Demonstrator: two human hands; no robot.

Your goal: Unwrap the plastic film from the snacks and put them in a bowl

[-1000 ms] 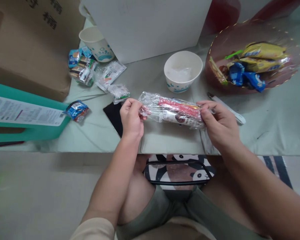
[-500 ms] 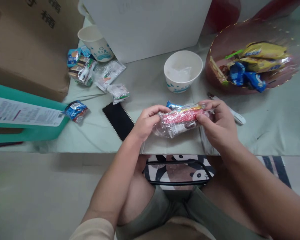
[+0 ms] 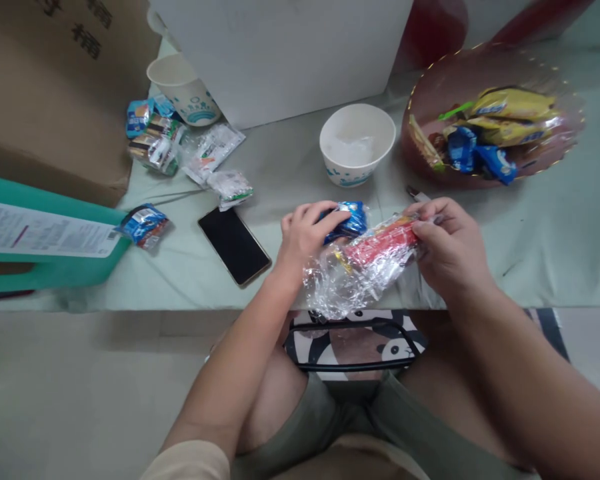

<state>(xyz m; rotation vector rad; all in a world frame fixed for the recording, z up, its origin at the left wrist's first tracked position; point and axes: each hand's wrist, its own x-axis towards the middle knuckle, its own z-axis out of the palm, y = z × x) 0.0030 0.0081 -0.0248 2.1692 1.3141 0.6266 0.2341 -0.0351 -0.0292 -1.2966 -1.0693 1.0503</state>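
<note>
In my right hand (image 3: 447, 243) is a clear plastic bag (image 3: 345, 287), pinched at its right end between thumb and fingers. Red and yellow wrapped snacks (image 3: 380, 243) show through the crinkled film. My left hand (image 3: 310, 233) curls over a blue snack packet (image 3: 349, 221), gripping it just behind the bag. Its fingertips lie across the packet's left side. A black phone (image 3: 235, 246) lies on the table to the left of my left hand. A pale-handled tool (image 3: 419, 194), mostly hidden, lies behind my right hand.
A paper cup (image 3: 357, 143) with clear plastic inside stands beyond my hands. The pink bowl (image 3: 573, 143) at the right holds yellow and blue packets. Several snack packets (image 3: 155, 147), another paper cup (image 3: 177, 87), a cardboard box (image 3: 55, 120) and a green container (image 3: 80, 277) are at left.
My left hand has let go of the bag's left end and taken hold of the blue packet behind it. The bag now hangs lower at its left, spread out and crumpled.
</note>
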